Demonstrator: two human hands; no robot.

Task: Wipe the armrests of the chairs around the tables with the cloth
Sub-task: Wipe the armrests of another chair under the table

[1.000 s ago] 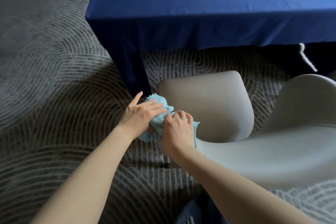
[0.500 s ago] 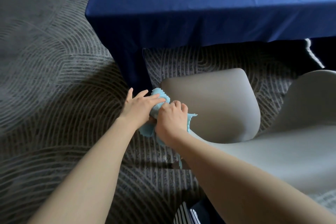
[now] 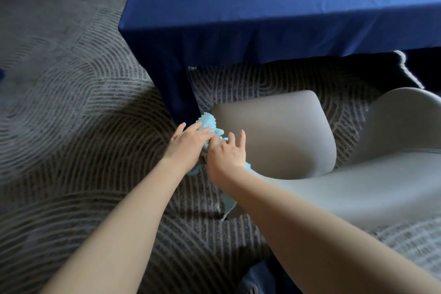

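Note:
A light blue cloth (image 3: 209, 126) is bunched over the front end of the grey chair's left armrest (image 3: 334, 188), beside the seat (image 3: 281, 136). My left hand (image 3: 188, 143) lies flat on the cloth from the left, fingers straight and together, thumb spread. From the near side my right hand (image 3: 226, 157) covers the cloth, with two fingers lifted straight over the seat edge; its thumb is hidden. A tail of the cloth hangs below my right wrist. The armrest's tip is hidden under cloth and hands.
A table with a dark blue tablecloth (image 3: 262, 7) stands just beyond the chair, its draped corner close to my left hand. The chair's right armrest (image 3: 405, 119) curves up at the right. Patterned grey carpet (image 3: 71, 114) spreads to the left and near side.
Both hands and the cloth slid forward along the armrest toward its front end. My right hand's curled fingers have straightened and lifted.

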